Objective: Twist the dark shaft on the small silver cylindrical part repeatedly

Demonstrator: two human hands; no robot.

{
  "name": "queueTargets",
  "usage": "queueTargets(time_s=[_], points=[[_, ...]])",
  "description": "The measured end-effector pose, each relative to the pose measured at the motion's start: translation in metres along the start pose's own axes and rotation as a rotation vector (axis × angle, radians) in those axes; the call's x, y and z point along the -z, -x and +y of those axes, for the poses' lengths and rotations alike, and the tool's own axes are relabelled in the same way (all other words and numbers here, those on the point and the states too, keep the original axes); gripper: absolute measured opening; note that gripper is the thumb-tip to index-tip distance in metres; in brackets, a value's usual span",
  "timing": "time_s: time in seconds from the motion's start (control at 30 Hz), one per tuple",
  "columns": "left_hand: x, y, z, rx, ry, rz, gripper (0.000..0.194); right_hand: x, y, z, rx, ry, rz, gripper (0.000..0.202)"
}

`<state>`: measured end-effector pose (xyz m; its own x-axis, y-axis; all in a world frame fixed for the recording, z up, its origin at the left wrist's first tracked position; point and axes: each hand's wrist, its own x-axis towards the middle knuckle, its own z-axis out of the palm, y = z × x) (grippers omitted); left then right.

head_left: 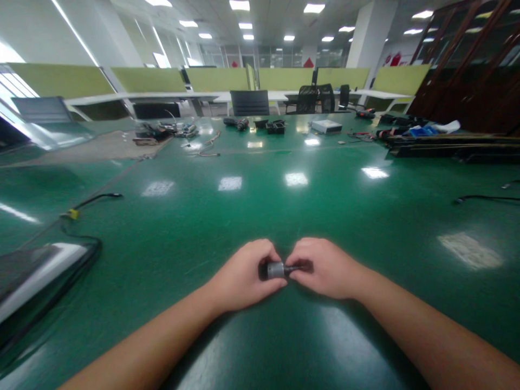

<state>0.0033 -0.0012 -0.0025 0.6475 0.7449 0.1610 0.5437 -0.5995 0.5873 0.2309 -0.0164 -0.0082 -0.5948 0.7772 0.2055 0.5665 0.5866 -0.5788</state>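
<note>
Just above the green tabletop [260, 214], my two hands meet around one small object. My left hand [247, 276] has its thumb and fingers closed on a small silver-and-black cylinder [275, 270], which lies sideways in the grip. From the cylinder's right end a thin dark shaft [291, 268] extends into my right hand [323, 268], whose thumb and fingertips pinch it. The shaft's far end is partly covered by the right fingers. Whether shaft and cylinder are one piece, I cannot tell.
A flat grey-and-white device [60, 260] with a black cable lies at left. Another black cable [487, 198] lies at right. Farther back are a white box [326, 127], electronic parts [170, 130] and a stack of dark strips [442, 147]. Chairs stand beyond the table.
</note>
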Motion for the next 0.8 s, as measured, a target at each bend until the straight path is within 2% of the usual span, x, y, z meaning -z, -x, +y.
queueTargets(time_s=[0.6,0.8], points=[[0.001,0.0,0.0,0.048,-0.015,-0.015,0.025,0.01,0.005,0.008,-0.083,-0.024,-0.013,0.011],[0.002,0.0,-0.001,0.016,-0.003,-0.013,0.024,0.015,0.006,0.009,-0.122,-0.043,-0.034,0.011]])
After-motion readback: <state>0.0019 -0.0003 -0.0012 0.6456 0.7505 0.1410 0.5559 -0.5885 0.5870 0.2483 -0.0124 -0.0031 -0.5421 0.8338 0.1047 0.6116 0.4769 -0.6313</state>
